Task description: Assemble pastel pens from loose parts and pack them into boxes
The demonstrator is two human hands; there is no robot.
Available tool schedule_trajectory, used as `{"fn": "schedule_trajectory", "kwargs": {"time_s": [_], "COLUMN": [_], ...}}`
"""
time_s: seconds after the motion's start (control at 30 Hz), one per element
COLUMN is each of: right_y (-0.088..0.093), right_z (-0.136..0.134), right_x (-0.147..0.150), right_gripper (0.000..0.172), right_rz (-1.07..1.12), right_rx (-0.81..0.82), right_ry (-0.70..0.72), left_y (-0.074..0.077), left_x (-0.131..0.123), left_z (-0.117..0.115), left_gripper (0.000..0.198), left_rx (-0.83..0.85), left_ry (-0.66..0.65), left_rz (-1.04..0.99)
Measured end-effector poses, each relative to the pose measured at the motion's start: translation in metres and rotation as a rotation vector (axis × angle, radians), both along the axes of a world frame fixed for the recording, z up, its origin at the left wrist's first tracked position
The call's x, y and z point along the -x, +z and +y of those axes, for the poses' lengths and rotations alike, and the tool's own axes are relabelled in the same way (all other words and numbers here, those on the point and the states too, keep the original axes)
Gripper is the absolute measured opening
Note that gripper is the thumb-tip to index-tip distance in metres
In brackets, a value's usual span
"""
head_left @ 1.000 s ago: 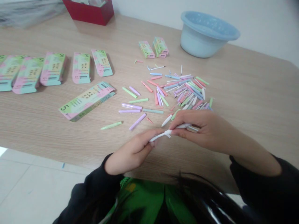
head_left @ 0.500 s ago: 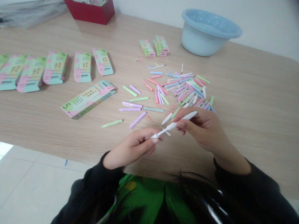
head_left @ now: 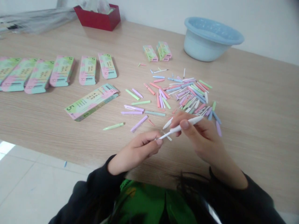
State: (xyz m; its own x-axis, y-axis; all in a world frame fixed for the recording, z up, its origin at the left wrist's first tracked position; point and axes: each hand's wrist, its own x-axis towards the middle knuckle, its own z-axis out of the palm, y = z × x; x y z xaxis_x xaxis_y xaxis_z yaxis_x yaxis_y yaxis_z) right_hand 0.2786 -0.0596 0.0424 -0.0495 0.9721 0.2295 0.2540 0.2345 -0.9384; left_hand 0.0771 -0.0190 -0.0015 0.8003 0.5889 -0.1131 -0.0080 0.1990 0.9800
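My right hand (head_left: pixel 198 133) pinches the thick barrel of a white pen (head_left: pixel 179 127) between thumb and fingers, its tapered end pointing up to the right. From the barrel a thin white shaft slopes down left to my left hand (head_left: pixel 144 146). There the thumb and forefinger close around the shaft's far end, hiding its tip and whatever small piece sits on it. Just beyond the fingers, a loose white pen part (head_left: pixel 167 123) lies on the table. A big heap of coloured pen parts (head_left: pixel 187 90) in pink, purple, green, blue and white spreads behind my right hand.
Several printed cartons (head_left: pixel 87 71) stand in a row at the left, with one carton (head_left: pixel 92 101) lying nearer. Smaller boxes (head_left: pixel 164 49) sit at the back beside a blue basin (head_left: pixel 205 46). A red box (head_left: pixel 100 20) and clear plastic bags (head_left: pixel 44 20) are at the far left.
The view has shifted slightly, so the table's things sit lower and further right. The white piece that showed in my left fingers is now mostly hidden, and my right hand's grip has changed.
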Motion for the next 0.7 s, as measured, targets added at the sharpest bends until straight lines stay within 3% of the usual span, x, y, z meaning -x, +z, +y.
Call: {"fn": "schedule_trajectory", "kwargs": {"time_s": [0.07,0.3,0.4,0.6,0.7], "right_y": [0.0,-0.016,-0.016,0.014,0.013], "right_z": [0.001,0.004,0.004,-0.003,-0.003], "right_x": [-0.001,-0.002,-0.007,-0.022,-0.033], "right_gripper": [0.031,0.031,0.028,0.022,0.023], "right_rz": [0.078,0.26,0.279,0.288,0.309], "right_rx": [0.024,0.239,0.189,-0.006,-0.033], "right_ry": [0.0,0.193,0.108,-0.105,-0.192], "left_y": [0.001,0.004,0.006,0.004,0.006], "left_x": [0.0,0.003,0.006,0.014,0.019], "left_z": [0.0,0.005,0.007,0.013,0.022], "left_gripper": [0.037,0.024,0.013,0.026,0.027], "left_rx": [0.018,-0.093,-0.189,-0.383,-0.516], "left_ry": [0.002,0.002,-0.057,-0.064,-0.09], "left_rz": [-0.003,0.052,0.078,0.153,0.263]}}
